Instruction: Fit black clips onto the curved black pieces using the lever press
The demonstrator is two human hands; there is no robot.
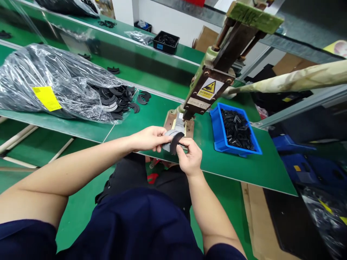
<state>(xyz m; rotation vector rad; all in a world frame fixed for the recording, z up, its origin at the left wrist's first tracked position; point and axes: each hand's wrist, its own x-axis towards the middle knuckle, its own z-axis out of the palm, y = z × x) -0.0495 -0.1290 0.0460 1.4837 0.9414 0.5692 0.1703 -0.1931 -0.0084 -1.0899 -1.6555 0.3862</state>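
Observation:
A curved grey and black part (173, 141) is held between both hands in front of the base of the hand press (207, 88). My left hand (151, 139) pinches its grey left side between thumb and fingers. On its right, my right hand (191, 153) grips the black edge, thumb and fingers closed. Behind the hands, the press base plate (189, 126) bears a light-coloured fixture, partly hidden by the hands. Left of the press, black curved pieces (118, 101) spill from a clear plastic bag (51, 79) with a yellow label.
Right of the press stands a blue bin (217, 130) of small black parts. A clear barrier runs behind the green bench (154, 108), with a black bin (172, 50) beyond. A wrapped pole (292, 79) juts in at the right. Several loose curved pieces lie near the bag.

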